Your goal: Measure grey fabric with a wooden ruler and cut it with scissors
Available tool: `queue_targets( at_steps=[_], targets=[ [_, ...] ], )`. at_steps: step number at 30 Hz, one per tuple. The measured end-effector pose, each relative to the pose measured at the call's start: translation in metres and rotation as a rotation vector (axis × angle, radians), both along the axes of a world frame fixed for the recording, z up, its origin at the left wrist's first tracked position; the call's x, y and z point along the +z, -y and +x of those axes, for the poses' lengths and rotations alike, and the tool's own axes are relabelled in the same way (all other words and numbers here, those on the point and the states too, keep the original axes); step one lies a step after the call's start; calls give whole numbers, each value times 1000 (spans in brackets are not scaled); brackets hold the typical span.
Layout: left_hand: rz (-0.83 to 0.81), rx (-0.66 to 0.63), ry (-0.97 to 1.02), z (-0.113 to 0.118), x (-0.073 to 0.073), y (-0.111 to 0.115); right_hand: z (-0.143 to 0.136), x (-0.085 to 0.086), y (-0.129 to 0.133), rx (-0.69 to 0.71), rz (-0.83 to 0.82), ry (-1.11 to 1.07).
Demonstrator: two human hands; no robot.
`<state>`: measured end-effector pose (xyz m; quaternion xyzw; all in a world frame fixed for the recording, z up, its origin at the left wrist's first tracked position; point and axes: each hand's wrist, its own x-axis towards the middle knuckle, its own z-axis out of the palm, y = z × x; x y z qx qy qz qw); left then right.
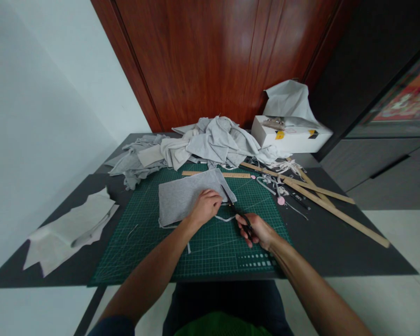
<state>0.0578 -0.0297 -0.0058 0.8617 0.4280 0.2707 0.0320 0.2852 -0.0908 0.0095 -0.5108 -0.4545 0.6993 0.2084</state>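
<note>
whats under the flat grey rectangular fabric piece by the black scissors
Under the grey fabric piece lie the green gridded cutting mat and the middle of a light wooden ruler, whose ends show. Anything else beneath is covered and cannot be seen.

I have a dark grey table point(318, 249) in my feed, with a green cutting mat point(210, 261) across its middle, reaching the near edge. On the mat I can see a flat grey cloth point(178, 200) and, along its far side, a thin wooden ruler point(238, 175). Left of the mat lies a folded off-white fabric point(73, 228). At the back I make out a crumpled heap of pale grey fabric point(217, 140) and, right of it, a white box point(294, 140). Wooden strips point(339, 215) cross on the right, near a pink disc point(281, 200) and tangled white cords point(287, 167); the smaller bits there I can't identify.
</note>
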Motion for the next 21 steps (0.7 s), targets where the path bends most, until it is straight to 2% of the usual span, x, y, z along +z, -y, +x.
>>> queue_targets(
  at_steps=[13,21],
  targets=[
    [-30,-9,14,1,5,3,-2,6,-4,23,31,19],
    [-22,-6,21,0,1,1,-7,7,-3,-4,46,54]
  ],
)
